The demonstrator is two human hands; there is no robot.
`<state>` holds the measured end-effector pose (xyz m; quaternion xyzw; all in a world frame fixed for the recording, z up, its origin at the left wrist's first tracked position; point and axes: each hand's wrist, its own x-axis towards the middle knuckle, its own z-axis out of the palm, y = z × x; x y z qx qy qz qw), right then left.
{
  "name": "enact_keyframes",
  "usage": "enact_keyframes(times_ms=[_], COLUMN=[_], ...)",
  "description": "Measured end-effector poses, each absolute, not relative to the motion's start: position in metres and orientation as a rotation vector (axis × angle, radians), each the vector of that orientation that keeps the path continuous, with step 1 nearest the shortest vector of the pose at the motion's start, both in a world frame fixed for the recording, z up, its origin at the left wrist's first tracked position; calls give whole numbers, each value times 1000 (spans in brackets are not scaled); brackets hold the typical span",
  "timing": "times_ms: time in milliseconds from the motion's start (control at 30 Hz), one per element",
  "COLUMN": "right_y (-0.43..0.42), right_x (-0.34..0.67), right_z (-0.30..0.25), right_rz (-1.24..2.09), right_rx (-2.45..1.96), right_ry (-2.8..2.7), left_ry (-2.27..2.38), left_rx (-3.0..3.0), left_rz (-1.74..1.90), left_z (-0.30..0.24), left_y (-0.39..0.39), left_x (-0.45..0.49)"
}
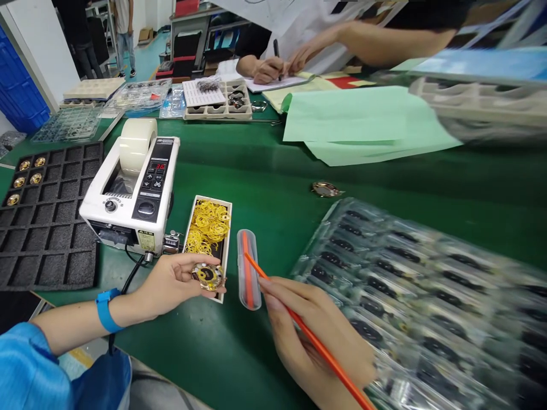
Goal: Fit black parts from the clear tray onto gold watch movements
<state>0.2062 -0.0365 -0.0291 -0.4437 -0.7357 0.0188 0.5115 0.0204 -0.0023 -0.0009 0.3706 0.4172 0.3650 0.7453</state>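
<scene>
My left hand (186, 279), a blue band on its wrist, is closed on a gold-rimmed watch case (209, 277) with its inner works showing. The fingers pinch its edge above the near end of a narrow box (229, 228). Yellow rings (207, 226) are heaped inside that box. Between thumb and fingers, my right hand (307, 324) grips a long thin orange stick (318, 344). Its tip points up and left, over a clear plastic case (253, 285) with an orange strip inside. The tip is apart from the watch case.
A white tape dispenser (156, 165) stands left, beside a black foam tray (51, 228) holding several gold parts. Clear trays of dark parts (410, 285) spread at right. Behind lie another watch case (325, 189) and green sheets (354, 122). Across the table, a person's hand (268, 70) holds a pen.
</scene>
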Motion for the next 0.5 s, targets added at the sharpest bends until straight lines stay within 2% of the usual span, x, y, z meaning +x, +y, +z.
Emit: enact_keyframes(times_ms=[500], right_y=[-34], right_x=[206], right_z=[-32], right_rz=[108], right_rx=[-1014], right_ry=[-1773], left_ry=[960], left_rx=[934], left_rz=[735], left_z=[0], left_y=[0], left_x=[19])
